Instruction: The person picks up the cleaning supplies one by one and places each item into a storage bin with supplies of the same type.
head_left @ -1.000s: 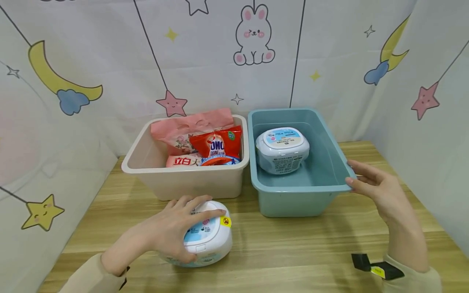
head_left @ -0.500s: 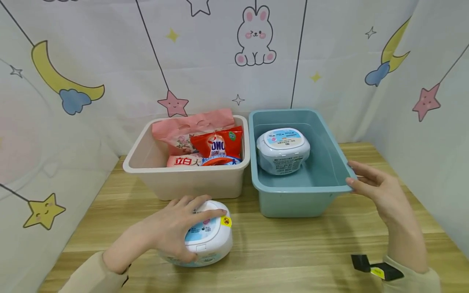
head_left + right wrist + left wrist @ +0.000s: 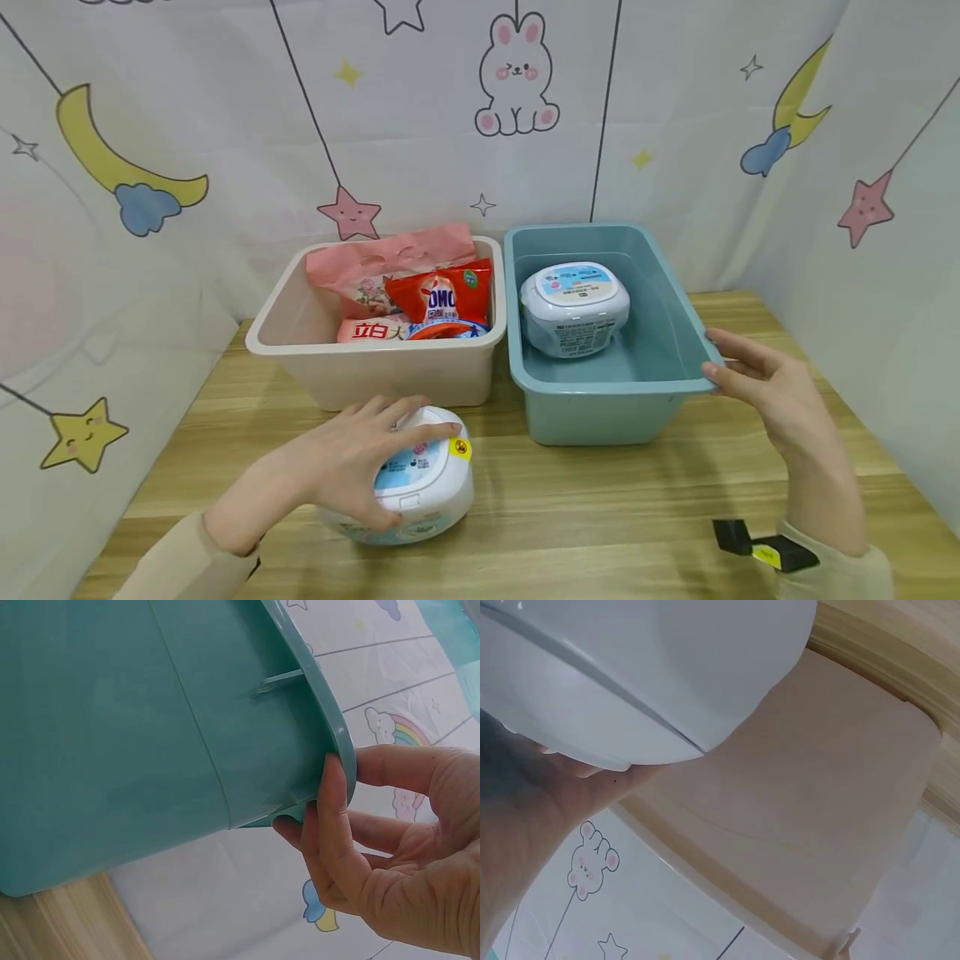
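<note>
A white lidded plastic tub with a blue label and a yellow sticker stands on the table at front left. My left hand grips it from above, fingers spread across the lid and thumb on the near side. The left wrist view shows the tub close up, with part of the hand beside it. At the right, my right hand pinches the near right corner of a teal bin. In the right wrist view its fingers and thumb hold the rim. A similar tub sits inside that bin.
A cream bin stands left of the teal one, close beside it. It holds a pink bag, a red OMO bag and another pink pack. A printed curtain hangs behind the wooden table.
</note>
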`<state>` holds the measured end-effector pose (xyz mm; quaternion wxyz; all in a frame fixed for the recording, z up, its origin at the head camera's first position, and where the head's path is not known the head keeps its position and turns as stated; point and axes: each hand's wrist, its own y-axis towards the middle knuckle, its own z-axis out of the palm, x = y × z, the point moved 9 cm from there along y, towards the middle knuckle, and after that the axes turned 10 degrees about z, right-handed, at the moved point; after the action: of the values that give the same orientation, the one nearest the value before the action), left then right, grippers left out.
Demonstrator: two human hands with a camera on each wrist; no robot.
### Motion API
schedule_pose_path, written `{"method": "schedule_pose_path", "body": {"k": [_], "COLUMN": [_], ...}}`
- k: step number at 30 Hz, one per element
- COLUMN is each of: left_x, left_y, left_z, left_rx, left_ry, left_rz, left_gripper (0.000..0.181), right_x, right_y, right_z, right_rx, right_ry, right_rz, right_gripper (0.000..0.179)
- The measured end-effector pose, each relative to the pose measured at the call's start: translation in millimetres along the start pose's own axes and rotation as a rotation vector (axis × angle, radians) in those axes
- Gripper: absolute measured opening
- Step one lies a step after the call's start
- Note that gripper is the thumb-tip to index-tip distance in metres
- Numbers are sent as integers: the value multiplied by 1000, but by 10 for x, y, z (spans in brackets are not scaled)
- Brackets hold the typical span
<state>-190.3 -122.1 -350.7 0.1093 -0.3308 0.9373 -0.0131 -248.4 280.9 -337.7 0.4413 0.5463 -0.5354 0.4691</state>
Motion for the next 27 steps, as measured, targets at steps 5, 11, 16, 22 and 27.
{"method": "schedule_pose_path", "body": {"k": [5,11,16,22,27], "left_x": [-29,-63,-93,-124,-133], "left_y": [30,78,130,171,176], "left_z": [-81,-125,-175,-242,-289], "left_rx": [-10,12,18,16,18], "left_ry": [31,43,52,77,74], "left_rz": [3,9,31,55,51], "left_gripper": [93,91,91,91,91], "right_x": [8,-2,-13,-11,-1], "right_y": [-1,-5,-10,-16,-3], "right_z": [2,5,-7,-14,9], "right_rx": [-2,3,9,10,9], "right_ry": [-11,-10,-5,5,-1], "right_rz": [-4,-2,-2,-9,-10], "right_gripper": [52,52,53,52,53]}}
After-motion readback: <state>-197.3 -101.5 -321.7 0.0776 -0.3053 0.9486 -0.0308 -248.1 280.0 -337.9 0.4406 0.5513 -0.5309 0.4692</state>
